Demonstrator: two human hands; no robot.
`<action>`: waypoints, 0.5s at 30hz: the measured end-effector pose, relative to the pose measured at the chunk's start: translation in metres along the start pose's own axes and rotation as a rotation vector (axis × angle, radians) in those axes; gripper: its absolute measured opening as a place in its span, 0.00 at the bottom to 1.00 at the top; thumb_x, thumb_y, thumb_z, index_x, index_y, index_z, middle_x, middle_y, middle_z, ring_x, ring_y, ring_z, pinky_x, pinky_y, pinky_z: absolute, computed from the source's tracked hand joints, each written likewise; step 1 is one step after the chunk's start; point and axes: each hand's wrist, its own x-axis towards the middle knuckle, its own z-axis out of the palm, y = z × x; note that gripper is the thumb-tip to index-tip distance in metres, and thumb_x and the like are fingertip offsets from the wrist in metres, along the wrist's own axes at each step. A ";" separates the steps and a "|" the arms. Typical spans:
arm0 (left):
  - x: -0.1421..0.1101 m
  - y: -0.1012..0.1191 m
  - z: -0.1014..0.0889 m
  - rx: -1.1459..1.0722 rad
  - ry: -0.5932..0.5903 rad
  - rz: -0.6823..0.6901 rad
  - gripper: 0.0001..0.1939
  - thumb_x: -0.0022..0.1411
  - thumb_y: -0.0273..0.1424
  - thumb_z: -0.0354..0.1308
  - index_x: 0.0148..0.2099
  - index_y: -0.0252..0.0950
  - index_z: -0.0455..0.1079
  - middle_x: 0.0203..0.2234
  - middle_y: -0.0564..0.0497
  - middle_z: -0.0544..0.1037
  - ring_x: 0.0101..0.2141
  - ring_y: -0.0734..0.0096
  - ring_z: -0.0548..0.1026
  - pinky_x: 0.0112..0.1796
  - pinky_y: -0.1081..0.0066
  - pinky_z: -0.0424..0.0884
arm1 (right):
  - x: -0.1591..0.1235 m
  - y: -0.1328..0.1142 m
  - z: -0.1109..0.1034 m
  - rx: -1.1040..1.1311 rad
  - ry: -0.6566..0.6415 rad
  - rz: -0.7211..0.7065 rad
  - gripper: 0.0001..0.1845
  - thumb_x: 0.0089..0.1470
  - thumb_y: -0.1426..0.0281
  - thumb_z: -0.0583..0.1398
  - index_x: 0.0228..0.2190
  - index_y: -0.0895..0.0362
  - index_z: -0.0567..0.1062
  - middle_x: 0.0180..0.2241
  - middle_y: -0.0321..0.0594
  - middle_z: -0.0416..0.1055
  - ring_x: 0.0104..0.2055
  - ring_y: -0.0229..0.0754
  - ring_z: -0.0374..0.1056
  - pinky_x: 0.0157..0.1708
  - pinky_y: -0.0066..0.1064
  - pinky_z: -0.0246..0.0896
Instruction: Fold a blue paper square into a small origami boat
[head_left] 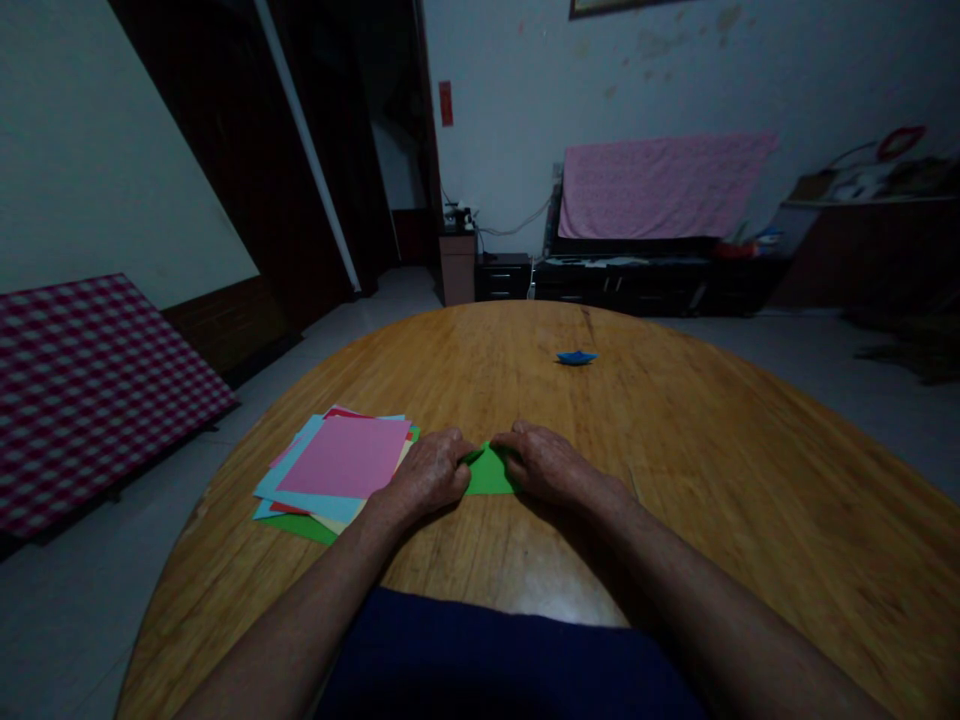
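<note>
A folded piece of green paper lies flat on the wooden table in front of me, its lower edge straight and its top narrowing. My left hand grips its left side, fingers curled and thumb at the upper edge. On the right side, my right hand pinches the paper in the same way. Both hands cover the paper's outer ends, so its full outline is hidden. Beside my left hand rests a loose stack of coloured paper sheets, pink on top, with blue, red, cream and green edges showing.
A small blue paper boat stands farther back on the round wooden table. Beyond the table are a low black cabinet and a screen under a pink cloth. A red-checked cloth covers something at the left.
</note>
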 end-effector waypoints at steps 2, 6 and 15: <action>0.000 0.000 0.000 0.009 0.002 0.002 0.16 0.53 0.25 0.48 0.39 0.38 0.74 0.29 0.49 0.71 0.33 0.68 0.69 0.33 0.69 0.61 | 0.000 0.000 0.000 -0.003 0.002 -0.001 0.15 0.52 0.74 0.52 0.39 0.54 0.75 0.32 0.40 0.68 0.33 0.39 0.64 0.32 0.29 0.53; 0.000 0.000 0.001 0.021 0.000 0.024 0.16 0.54 0.24 0.47 0.40 0.38 0.73 0.29 0.49 0.70 0.33 0.68 0.69 0.33 0.70 0.62 | 0.000 0.000 0.000 -0.003 -0.015 0.009 0.15 0.52 0.74 0.53 0.39 0.54 0.75 0.32 0.41 0.68 0.33 0.39 0.64 0.32 0.29 0.53; -0.001 0.002 0.001 0.076 0.011 0.061 0.15 0.54 0.25 0.47 0.39 0.38 0.72 0.29 0.49 0.69 0.32 0.68 0.68 0.33 0.70 0.62 | 0.001 0.001 0.001 -0.010 -0.018 0.000 0.15 0.52 0.74 0.53 0.41 0.54 0.74 0.33 0.41 0.69 0.34 0.40 0.64 0.32 0.29 0.53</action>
